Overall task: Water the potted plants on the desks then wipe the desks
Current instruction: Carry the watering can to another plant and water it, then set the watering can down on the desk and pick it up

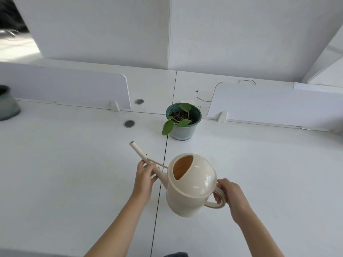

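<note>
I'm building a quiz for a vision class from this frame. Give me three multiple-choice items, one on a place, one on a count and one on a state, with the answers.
1. Where does the potted plant stand relative to the watering can?
A. Farther back on the desk, beside the seam
B. Inside the can
C. At the near edge, behind the hands

2. How many round grey cable grommets show?
A. One
B. Two
C. Four

3. How is the can held?
A. By one hand alone
B. It stands free, untouched
C. With the left hand on the spout and the right hand on the handle

Answers: 1 A, the pot sits beyond the can by the dark seam. 2 B, one grommet lies nearer and one behind it. 3 C, fingers curl round both spout and handle.
</note>
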The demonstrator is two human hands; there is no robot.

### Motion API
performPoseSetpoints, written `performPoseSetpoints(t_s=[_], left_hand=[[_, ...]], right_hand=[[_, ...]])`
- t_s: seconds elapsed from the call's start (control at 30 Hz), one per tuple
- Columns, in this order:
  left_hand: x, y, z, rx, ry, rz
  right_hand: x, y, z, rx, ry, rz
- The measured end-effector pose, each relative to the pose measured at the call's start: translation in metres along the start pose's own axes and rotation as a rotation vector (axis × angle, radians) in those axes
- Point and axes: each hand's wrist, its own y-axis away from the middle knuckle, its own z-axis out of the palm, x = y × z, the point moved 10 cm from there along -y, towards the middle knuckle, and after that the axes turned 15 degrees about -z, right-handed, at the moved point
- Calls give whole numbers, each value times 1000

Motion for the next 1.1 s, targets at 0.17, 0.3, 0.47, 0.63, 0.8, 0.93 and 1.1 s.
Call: performPoseSetpoints(t_s=[0.17,0.3,0.47,0.63,0.8,0.93,1.1], left_hand=[[3,17,-36,76,-12,63],[2,28,-58,116,-5,78],[-7,32,-82,166,66,53],[-11,40,-92,204,78,41],[-8,56,-97,323,-53,34],[7,84,-107,386,-38,83],[52,83,-91,350,-86,182]], right_hand=[[5,0,26,-80,34,21],[11,-1,42,-135,34,32],[13,-2,61,-201,60,-7],[8,-4,72,-264,40,-69],[13,-9,68,-250,49,-58],[13,-17,49,-177,-18,-60],[0,-46,20,-64,-43,-96]])
